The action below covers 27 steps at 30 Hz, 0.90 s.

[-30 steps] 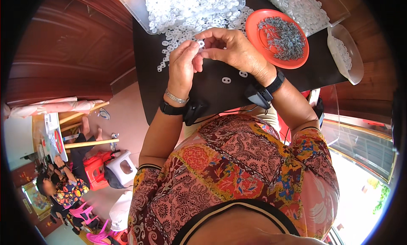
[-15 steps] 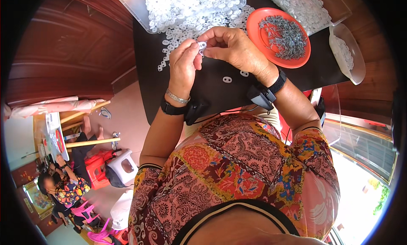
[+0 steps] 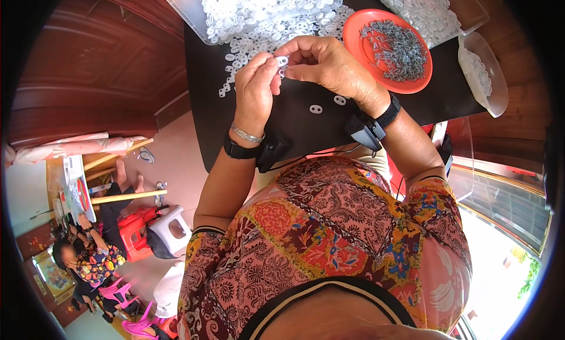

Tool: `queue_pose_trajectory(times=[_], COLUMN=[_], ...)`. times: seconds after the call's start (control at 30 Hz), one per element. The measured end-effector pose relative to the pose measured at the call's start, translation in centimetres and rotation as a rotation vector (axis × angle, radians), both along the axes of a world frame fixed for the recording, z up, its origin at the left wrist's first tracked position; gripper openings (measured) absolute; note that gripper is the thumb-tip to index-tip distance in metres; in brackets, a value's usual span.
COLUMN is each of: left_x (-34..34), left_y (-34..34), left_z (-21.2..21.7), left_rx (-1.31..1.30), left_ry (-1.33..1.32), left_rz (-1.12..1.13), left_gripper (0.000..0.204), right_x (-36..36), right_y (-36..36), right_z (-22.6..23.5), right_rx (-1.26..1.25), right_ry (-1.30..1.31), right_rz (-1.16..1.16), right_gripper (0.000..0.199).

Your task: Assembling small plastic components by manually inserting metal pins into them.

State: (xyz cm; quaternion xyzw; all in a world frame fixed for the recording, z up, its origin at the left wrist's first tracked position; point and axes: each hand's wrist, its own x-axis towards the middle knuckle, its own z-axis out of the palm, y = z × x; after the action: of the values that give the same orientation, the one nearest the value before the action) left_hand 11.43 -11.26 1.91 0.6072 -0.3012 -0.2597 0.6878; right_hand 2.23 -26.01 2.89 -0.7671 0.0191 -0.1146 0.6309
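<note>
My left hand [image 3: 255, 84] pinches a small white plastic piece [image 3: 282, 61] with two holes between thumb and fingers, above the near part of the heap. My right hand [image 3: 321, 60] meets it from the right, its thumb and fingers curled closed at the piece's edge. Whatever those right fingertips grip is too small or hidden to name. Two more white two-hole pieces, one nearer [image 3: 316, 109] and one beside my right wrist [image 3: 339, 100], lie on the dark table [image 3: 215, 122]. Many similar pieces [image 3: 247, 49] are heaped just beyond my hands.
A clear bin [image 3: 213, 37] of white pieces stands at the far side. Right of my hands, a red plate [image 3: 359, 55] carries small grey metal parts [image 3: 400, 52]. Farther right are another clear bin [image 3: 475, 19] and a translucent scoop [image 3: 497, 90]. A co-worker [image 3: 97, 260] sits off left.
Both hands stay together at nearly the same spot. The white piece in my fingers has shifted very slightly, and my right wrist has moved a little to the right.
</note>
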Motion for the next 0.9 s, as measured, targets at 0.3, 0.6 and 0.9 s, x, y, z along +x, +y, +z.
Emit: queue_pose_trajectory(times=[0.3,0.6,0.9], left_x=[0.06,0.08,-0.06], left_y=[0.06,0.08,-0.01], left_z=[-0.1,-0.15,-0.27], left_rx=[-0.037,-0.047,-0.03], left_ry=[0.023,0.006,-0.012], left_rz=[-0.019,-0.017,-0.028], left_gripper=[0.026,0.026,0.027], right_x=[0.02,-0.05,0.2], right_y=[0.08,0.23,0.46], right_z=[0.0,0.01,-0.2], right_rx=[0.039,0.006,0.032], right_ry=[0.007,0.015,-0.006], right_rz=[-0.002,-0.042,-0.05], right_gripper=[0.029,0.029,0.027])
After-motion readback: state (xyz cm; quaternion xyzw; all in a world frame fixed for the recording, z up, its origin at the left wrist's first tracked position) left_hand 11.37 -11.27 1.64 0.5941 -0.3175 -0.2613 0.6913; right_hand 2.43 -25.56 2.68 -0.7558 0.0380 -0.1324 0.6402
